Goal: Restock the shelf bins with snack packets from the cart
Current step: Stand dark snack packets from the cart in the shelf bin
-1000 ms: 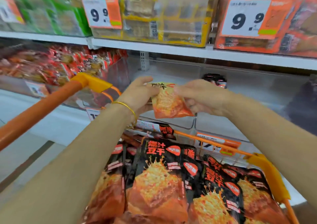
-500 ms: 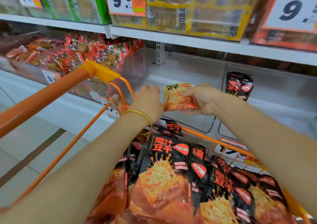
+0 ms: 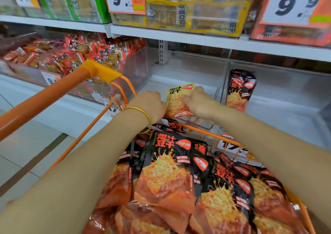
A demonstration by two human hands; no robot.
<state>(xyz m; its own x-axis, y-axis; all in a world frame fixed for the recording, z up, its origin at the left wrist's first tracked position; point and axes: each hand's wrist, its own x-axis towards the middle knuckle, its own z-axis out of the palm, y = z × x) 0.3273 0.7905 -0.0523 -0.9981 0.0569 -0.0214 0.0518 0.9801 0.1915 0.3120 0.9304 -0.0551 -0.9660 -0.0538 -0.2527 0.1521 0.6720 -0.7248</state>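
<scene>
The left hand [image 3: 150,106] and right hand [image 3: 197,102] pinch a small snack packet [image 3: 176,102] by its sides over the clear bin [image 3: 179,79], probably to set it inside; the loaded cart [image 3: 215,136] sits below.

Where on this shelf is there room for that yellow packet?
Middle bin: bare floor between the crammed left bin and the right bin. Right bin: bare beside its one black packet. Cart: heaped.
</scene>
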